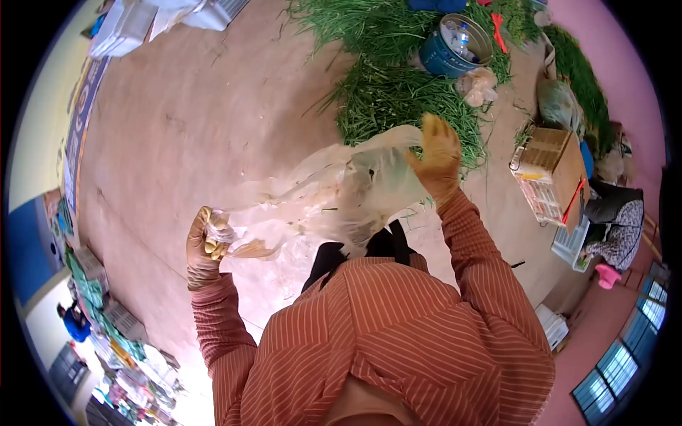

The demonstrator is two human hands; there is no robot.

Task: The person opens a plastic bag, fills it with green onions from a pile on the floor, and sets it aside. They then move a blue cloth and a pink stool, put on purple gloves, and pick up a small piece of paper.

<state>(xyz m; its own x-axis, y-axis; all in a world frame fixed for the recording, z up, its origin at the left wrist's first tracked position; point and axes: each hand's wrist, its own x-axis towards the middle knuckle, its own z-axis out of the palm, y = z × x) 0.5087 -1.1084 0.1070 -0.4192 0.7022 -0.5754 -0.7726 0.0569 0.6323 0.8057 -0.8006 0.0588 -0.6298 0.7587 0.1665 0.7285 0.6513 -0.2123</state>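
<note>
A translucent plastic bag (pixel 334 188), smudged with dirt and a few green bits, stretches across between my two gloved hands. At its left end, the bunched plastic is gripped in my left hand (pixel 208 238), whose fingers are curled round it. My right hand (pixel 438 156) is raised at the bag's upper right edge, palm toward the bag, with the fingers up and the thumb apart. Both gloves are yellowish. Behind my right hand a heap of long green stalks (pixel 398 99) lies on the floor.
A blue bucket (pixel 455 50) holding plastic bottles stands among the stalks, beside a crumpled bag (pixel 477 86). At the right are a cardboard box (pixel 550 167), a light blue crate (pixel 570 245) and a seated person (pixel 618 227). White boxes (pixel 122 27) stand at the upper left.
</note>
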